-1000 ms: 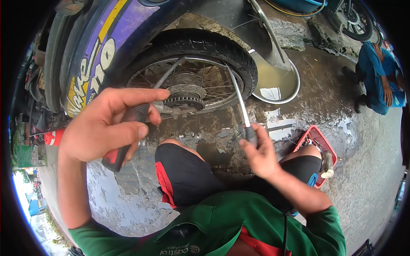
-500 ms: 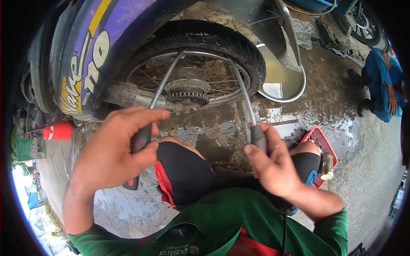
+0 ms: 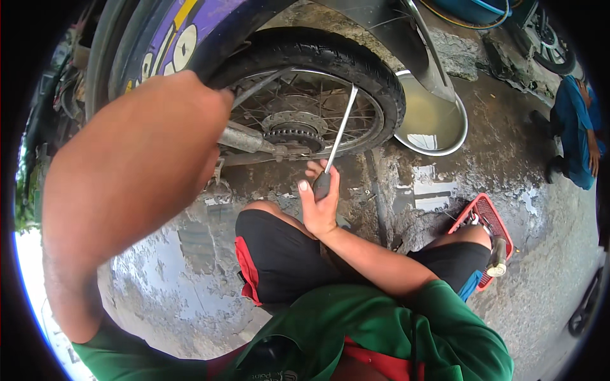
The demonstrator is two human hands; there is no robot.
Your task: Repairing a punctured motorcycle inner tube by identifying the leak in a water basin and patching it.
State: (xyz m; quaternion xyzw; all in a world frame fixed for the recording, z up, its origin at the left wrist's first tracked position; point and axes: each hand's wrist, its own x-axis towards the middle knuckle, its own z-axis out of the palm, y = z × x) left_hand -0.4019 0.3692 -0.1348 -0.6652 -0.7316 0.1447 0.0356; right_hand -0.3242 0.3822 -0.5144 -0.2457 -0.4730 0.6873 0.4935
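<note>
Beneath the fender, a motorbike's rear wheel has a black tyre (image 3: pixel 376 76), a spoked metal rim and a toothed sprocket (image 3: pixel 298 136). My left hand (image 3: pixel 133 159), raised large at the left, is closed and slightly blurred. It grips a tyre lever (image 3: pixel 262 86) whose grey shaft reaches the wheel's upper rim; its handle is hidden by the hand. My right hand (image 3: pixel 325 208), low in front of the wheel, has its thumb stretched up and the black handle against its palm and fingers. This second tyre lever (image 3: pixel 341 132) slants up to the tyre's inner edge at the right.
A round metal basin (image 3: pixel 438 127) of cloudy water stands right of the wheel. A red plastic basket (image 3: pixel 497 222) with tools lies by my right knee. The purple body panel (image 3: pixel 190 25) overhangs at upper left. A person in blue (image 3: pixel 575 133) is at far right.
My left hand has risen, its lever now tilted lower toward the wheel. My right hand has moved left, swinging its lever to slant the other way. The view has shifted slightly.
</note>
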